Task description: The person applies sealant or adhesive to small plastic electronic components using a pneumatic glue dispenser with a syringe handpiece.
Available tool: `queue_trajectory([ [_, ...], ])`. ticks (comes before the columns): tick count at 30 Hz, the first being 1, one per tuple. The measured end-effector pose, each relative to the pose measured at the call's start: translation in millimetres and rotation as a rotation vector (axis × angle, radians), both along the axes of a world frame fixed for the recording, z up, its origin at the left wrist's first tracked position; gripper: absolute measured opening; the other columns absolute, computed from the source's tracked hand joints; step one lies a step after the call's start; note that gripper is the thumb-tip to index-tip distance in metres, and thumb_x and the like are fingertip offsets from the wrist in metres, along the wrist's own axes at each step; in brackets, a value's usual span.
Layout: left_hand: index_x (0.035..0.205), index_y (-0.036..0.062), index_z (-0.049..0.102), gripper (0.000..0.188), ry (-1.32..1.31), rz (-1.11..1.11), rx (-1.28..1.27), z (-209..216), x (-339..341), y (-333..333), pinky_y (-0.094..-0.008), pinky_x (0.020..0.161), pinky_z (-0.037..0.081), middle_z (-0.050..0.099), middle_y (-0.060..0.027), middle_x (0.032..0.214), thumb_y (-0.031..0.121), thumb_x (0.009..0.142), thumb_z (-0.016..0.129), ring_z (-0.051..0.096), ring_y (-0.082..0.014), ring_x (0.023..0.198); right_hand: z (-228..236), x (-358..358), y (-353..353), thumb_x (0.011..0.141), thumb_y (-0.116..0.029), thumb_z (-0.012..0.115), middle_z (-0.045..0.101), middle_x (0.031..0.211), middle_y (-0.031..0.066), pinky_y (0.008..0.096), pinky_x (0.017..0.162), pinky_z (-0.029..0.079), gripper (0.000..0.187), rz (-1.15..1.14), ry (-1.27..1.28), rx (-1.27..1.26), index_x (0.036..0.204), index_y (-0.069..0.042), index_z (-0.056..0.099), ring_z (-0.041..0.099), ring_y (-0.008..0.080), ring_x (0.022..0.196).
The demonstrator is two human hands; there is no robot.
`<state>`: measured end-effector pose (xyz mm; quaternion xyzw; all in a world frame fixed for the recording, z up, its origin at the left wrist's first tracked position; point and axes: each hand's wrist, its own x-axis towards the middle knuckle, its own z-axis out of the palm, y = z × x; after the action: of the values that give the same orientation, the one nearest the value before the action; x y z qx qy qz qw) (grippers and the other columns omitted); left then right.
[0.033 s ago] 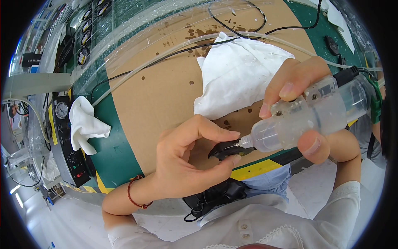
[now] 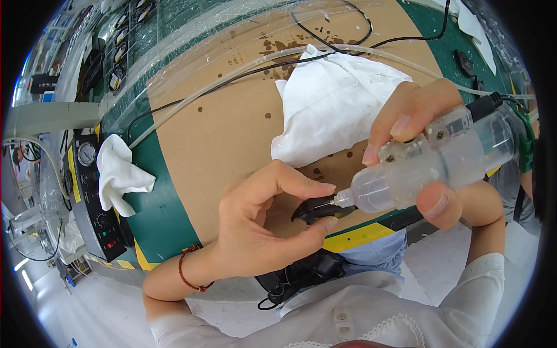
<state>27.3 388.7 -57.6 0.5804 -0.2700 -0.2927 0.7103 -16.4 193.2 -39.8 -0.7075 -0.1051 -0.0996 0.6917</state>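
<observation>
The left hand (image 2: 255,232) pinches a small black part (image 2: 316,210) between thumb and forefinger, above a brown cardboard sheet (image 2: 214,133) on the green worktop (image 2: 156,209). The right hand (image 2: 429,156) grips a clear plastic dispenser (image 2: 429,165) (its body translucent, a black cable at its rear end), and the thin metal nozzle (image 2: 335,202) touches the black part. A crumpled white cloth (image 2: 331,104) lies on the cardboard just beyond the hands; a second white cloth (image 2: 119,174) rests at the worktop's left edge, beside a black control panel (image 2: 96,197) with a gauge. A red cord bracelet (image 2: 187,272) circles the left wrist.
</observation>
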Motion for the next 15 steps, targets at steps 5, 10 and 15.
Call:
queue_trajectory([
  [5,0.092,-0.0002,0.046,0.037,0.020,-0.107,0.087,2.9,1.7,3.9,-0.0316,0.084,0.037,0.054,-0.0117,0.092,-0.014,0.061,0.061,0.050,-0.0194,0.097,-0.5,-0.1,-2.0,0.063,-0.044,0.064,0.049,0.077,0.0090,0.0215,0.060,0.040,0.050,0.012,-0.010,-0.033,0.093,-0.013,0.037,0.048,0.0120,0.065],
  [10,0.090,-0.0021,0.048,0.033,0.010,-0.036,0.024,-0.1,-1.5,0.2,-0.0265,0.077,0.041,0.055,-0.0096,0.089,-0.010,0.062,0.063,0.053,-0.0144,0.086,-0.6,0.3,-2.0,0.063,-0.044,0.063,0.049,0.077,0.0090,0.0216,0.061,0.040,0.050,0.025,-0.030,-0.034,0.093,-0.013,0.037,0.048,0.0122,0.065],
  [15,0.091,-0.0043,0.050,0.031,0.029,0.009,0.012,0.2,-2.2,-0.9,-0.0215,0.069,0.045,0.057,-0.0091,0.085,-0.008,0.063,0.064,0.056,-0.0110,0.075,0.7,-0.9,0.6,0.064,-0.044,0.062,0.049,0.078,0.0090,0.0222,0.061,0.040,0.049,-0.024,0.052,-0.034,0.092,-0.013,0.036,0.048,0.0126,0.067],
])
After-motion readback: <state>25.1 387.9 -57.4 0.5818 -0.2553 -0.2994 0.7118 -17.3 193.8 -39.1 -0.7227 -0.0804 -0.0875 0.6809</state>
